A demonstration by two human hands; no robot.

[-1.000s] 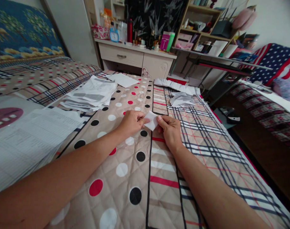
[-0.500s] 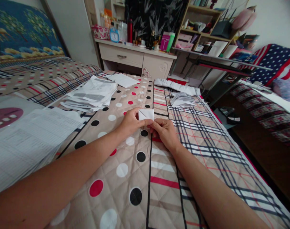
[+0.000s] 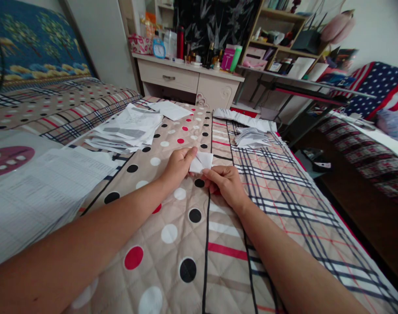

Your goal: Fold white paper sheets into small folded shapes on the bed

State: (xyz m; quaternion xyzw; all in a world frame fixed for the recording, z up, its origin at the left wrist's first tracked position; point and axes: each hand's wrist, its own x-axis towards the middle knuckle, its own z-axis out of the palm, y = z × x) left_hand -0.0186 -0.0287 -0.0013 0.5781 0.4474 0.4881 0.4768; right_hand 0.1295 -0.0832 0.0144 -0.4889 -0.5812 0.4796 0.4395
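A small folded white paper (image 3: 201, 162) is held just above the patterned bedspread (image 3: 172, 266), with a crease showing on its face. My left hand (image 3: 180, 163) grips its left side, thumb up at the top left corner. At the lower right corner, my right hand (image 3: 225, 183) pinches the paper between thumb and fingers. Both hands are closed; the fingers behind the paper are partly hidden.
A stack of printed sheets (image 3: 128, 128) lies ahead on the left, with more sheets (image 3: 77, 174) nearer me. Folded paper pieces (image 3: 251, 138) and a long row of folded papers (image 3: 243, 118) sit at the far right. A dresser (image 3: 172, 78) stands beyond the bed.
My left thumb has moved from the paper's lower edge up to its top left. The paper has tilted and shifted slightly down, with my right hand still pinching its lower right.
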